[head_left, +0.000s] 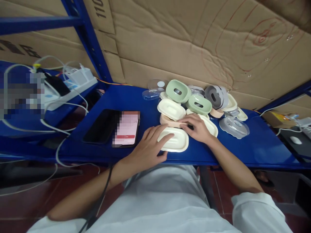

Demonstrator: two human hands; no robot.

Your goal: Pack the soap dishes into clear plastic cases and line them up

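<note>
Across the blue flat worktop [257, 145], my left hand [153, 144] spreads over a cream oval plastic lid [179, 142]; my right hand [197, 127] pinches a peach plastic container [167, 122], best gently.

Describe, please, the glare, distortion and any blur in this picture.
Head view: pale glare on the blue tabletop, right side; apparent wide-angle stretching towards the edges; mosaic blocks over part of the lit phone; slight softness overall.

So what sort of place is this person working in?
Probably a makeshift work station in a workshop or storeroom: a blue table beside blue metal posts, with creased cardboard standing behind it like a wall.
</note>
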